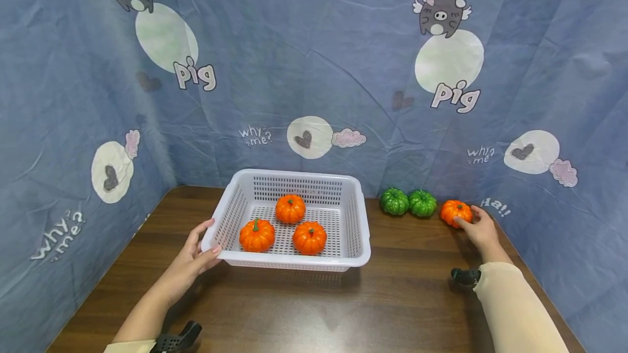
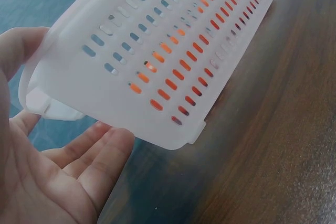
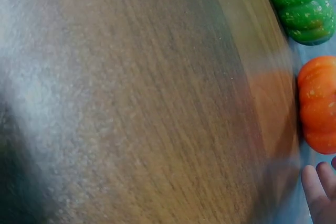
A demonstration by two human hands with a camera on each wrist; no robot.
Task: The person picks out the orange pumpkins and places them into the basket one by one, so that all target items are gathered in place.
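Note:
My left hand [image 1: 193,252] grips a white perforated plastic basket [image 1: 360,222] at its near left corner. In the left wrist view, thumb and fingers lie on either side of the basket's rim [image 2: 31,85]. Three orange pumpkins sit inside it: one at the back [image 1: 290,209], one front left [image 1: 257,235], one front right [image 1: 309,238]. My right hand [image 1: 483,232] is at the right side of another orange pumpkin [image 1: 452,213], thumb and fingers spread beside it. In the right wrist view, fingertips [image 3: 310,179] show just below this pumpkin [image 3: 317,106].
Two green pumpkins, one on the left [image 1: 394,201] and one on the right [image 1: 422,203], stand between the basket and the orange pumpkin. Behind the brown wooden table [image 1: 314,309] hangs a blue printed cloth [image 1: 304,70], which also lines both sides.

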